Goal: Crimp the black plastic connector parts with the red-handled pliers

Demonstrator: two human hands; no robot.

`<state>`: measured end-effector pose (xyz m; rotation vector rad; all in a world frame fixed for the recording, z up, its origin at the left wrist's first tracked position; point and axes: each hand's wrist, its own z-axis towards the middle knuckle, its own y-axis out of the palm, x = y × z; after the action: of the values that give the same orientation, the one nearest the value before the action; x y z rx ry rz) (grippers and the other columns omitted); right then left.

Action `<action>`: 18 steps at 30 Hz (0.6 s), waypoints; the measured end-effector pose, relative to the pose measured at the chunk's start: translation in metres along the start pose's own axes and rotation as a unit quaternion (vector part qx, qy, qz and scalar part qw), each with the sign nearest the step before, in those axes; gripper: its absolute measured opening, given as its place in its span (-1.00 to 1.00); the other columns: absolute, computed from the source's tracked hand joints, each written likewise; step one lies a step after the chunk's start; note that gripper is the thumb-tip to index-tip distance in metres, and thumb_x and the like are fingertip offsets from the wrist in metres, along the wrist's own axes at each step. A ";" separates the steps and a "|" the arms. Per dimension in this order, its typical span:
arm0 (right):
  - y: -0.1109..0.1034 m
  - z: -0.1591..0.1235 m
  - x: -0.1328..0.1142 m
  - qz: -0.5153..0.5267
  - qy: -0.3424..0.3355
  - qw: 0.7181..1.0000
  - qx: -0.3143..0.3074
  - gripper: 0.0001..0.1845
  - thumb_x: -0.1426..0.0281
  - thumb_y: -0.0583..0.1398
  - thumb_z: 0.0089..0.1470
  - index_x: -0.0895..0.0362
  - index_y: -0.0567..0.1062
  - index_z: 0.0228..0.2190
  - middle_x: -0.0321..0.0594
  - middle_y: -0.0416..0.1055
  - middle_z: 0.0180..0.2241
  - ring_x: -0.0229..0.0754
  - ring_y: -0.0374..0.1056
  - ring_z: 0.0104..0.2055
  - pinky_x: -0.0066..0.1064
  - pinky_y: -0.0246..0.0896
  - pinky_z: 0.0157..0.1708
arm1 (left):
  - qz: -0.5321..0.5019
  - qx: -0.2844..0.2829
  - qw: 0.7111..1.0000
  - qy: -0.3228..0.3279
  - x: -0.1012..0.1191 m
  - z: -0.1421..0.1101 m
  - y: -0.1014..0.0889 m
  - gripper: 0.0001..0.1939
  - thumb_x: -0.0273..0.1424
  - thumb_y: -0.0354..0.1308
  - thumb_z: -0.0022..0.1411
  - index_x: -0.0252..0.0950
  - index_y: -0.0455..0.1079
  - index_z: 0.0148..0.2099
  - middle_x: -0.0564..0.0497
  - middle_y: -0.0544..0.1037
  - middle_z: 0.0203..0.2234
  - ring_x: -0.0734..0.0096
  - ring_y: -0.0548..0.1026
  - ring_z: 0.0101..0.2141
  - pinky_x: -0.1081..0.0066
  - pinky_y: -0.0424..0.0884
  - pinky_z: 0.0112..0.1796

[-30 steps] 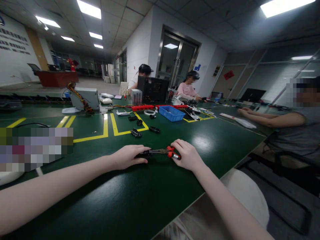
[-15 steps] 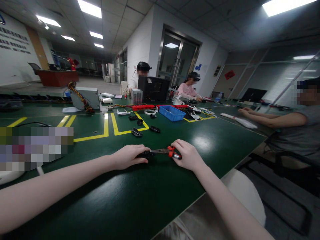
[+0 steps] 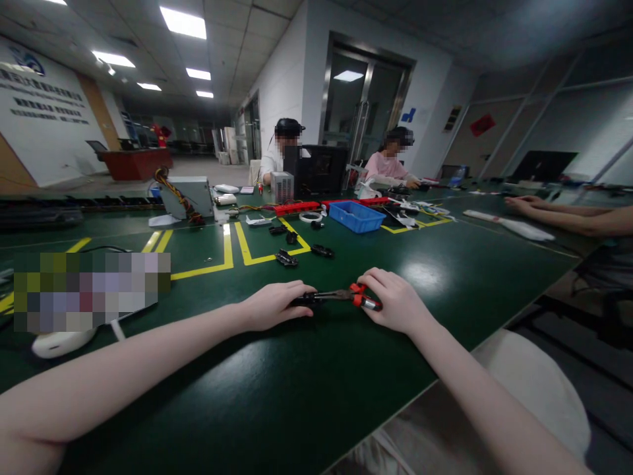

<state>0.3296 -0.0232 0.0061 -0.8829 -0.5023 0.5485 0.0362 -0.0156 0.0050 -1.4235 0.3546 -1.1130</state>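
Observation:
My right hand (image 3: 395, 298) is closed around the red and black handles of needle-nose pliers (image 3: 341, 294). The pliers point left, and their thin jaws meet a small black plastic part (image 3: 305, 299). That part is pinched between the thumb and fingers of my left hand (image 3: 277, 305), which cover much of it. Whether the jaws are clamped on it I cannot tell. Beyond my hands lie several loose black plastic parts, among them one near part (image 3: 287, 258) and another (image 3: 323, 251) to its right.
Yellow tape (image 3: 202, 271) marks areas on the green table (image 3: 237, 396). A blue bin (image 3: 357, 218) stands farther back, near a white cable coil (image 3: 310, 216). At the back left is a metal power supply (image 3: 186, 196) with wires. Co-workers sit across and to the right.
The view has turned slightly left, so everything appears shifted to the right. Both hands keep the same hold on the pliers and the black plastic part.

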 end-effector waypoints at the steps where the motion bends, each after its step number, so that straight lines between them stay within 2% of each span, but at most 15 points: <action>1: 0.000 0.000 0.000 -0.003 -0.002 1.000 0.001 -0.70 0.44 0.17 -0.07 0.19 0.41 -0.21 -0.07 0.41 -0.21 -0.09 0.34 -0.25 -0.28 0.23 -0.27 | -0.001 0.000 1.000 0.001 0.000 0.000 0.000 -0.60 -0.19 0.02 0.35 -0.24 0.20 0.16 -0.07 0.44 -0.08 0.25 0.46 -0.12 0.32 0.37 -0.12; 9: 0.001 -0.001 0.004 0.000 0.020 0.999 0.045 -0.69 0.41 0.16 -0.06 0.17 0.40 -0.19 -0.08 0.41 -0.20 -0.08 0.34 -0.23 -0.29 0.22 -0.26 | -0.002 0.000 1.000 0.002 0.001 0.000 -0.002 -0.63 -0.22 0.01 0.36 -0.26 0.23 0.14 -0.08 0.44 -0.07 0.24 0.46 -0.10 0.29 0.37 -0.09; 18: 0.000 0.001 0.000 -0.009 0.004 1.000 0.010 -0.73 0.41 0.15 -0.05 0.15 0.43 -0.23 -0.08 0.43 -0.24 -0.09 0.33 -0.30 -0.28 0.17 -0.31 | -0.003 0.000 1.000 0.001 0.003 -0.001 -0.003 -0.61 -0.22 0.01 0.36 -0.26 0.20 0.16 -0.09 0.44 -0.09 0.25 0.47 -0.14 0.30 0.38 -0.12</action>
<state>0.3289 -0.0228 0.0070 -0.8612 -0.4954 0.5329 0.0359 -0.0174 0.0088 -1.4245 0.3514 -1.1191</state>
